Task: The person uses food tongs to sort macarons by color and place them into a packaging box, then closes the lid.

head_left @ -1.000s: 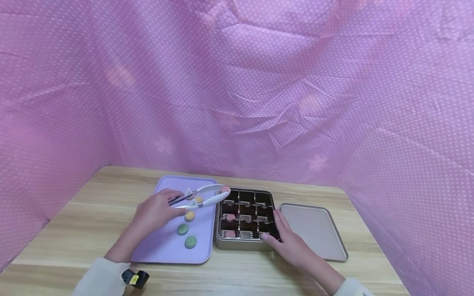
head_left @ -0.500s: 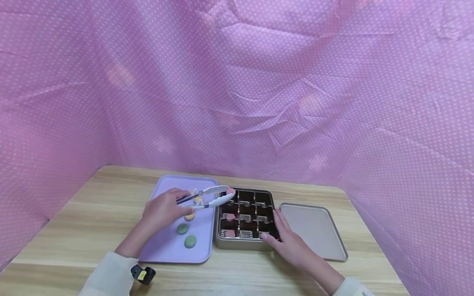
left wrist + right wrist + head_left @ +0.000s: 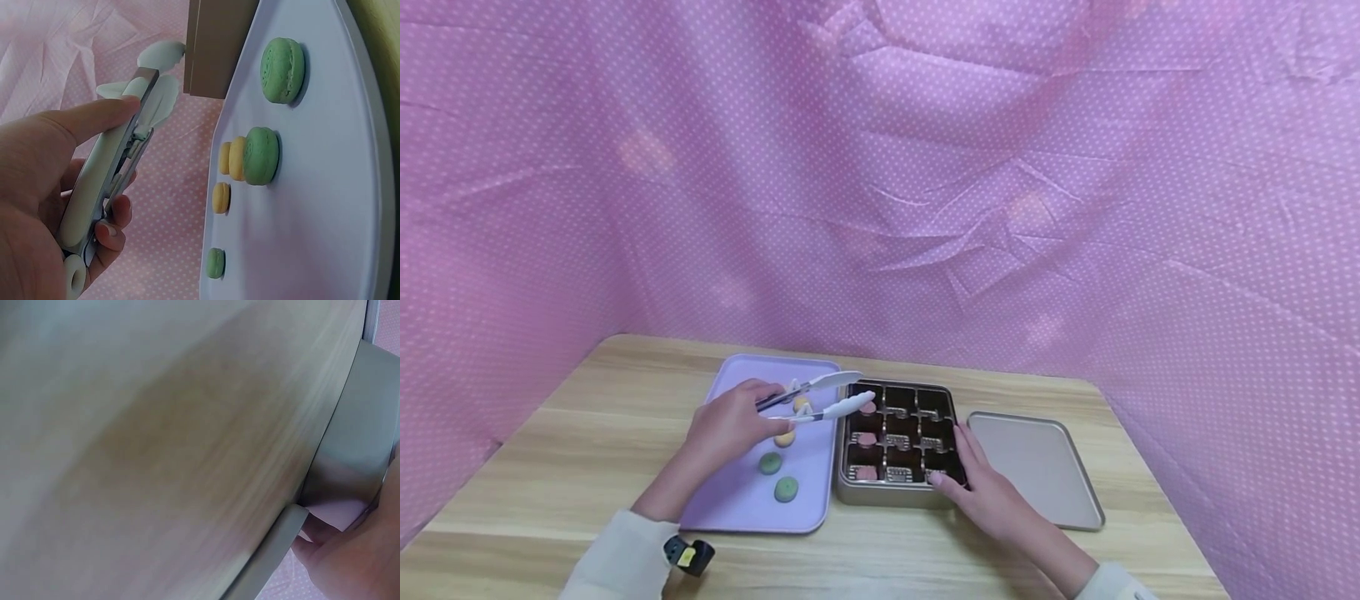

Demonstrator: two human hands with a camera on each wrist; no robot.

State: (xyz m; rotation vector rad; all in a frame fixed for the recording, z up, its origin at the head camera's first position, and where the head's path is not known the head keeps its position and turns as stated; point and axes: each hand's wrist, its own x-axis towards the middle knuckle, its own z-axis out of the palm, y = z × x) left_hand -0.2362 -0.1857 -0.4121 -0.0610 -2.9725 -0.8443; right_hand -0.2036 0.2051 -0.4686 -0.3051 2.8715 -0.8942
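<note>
My left hand [image 3: 730, 429] holds a pair of tongs [image 3: 103, 162] with white tips, over the purple tray [image 3: 808, 517]. The tongs' tips are spread apart above the back-left corner of a metal box [image 3: 895, 497] with a dark divided insert. Beneath them, a pink macaron [image 3: 868, 408] sits in the back-left compartment. Two more, a middle pink macaron [image 3: 867, 440] and a front pink macaron [image 3: 866, 472], lie in the left column. My right hand [image 3: 988, 492] rests against the box's right side, fingers extended along it and thumb at the front-right corner.
Green macarons [image 3: 282, 70] and yellow macarons [image 3: 237, 159], several in all, lie on the tray. To the right of the box, a flat metal lid [image 3: 1037, 467] lies on the wooden table [image 3: 880, 567]. A pink dotted cloth [image 3: 880, 208] hangs around the table.
The tongs moved right to the box's back-left compartment, then their tips spread and let go of the pink macaron, which now lies in that compartment. My right hand stayed in place.
</note>
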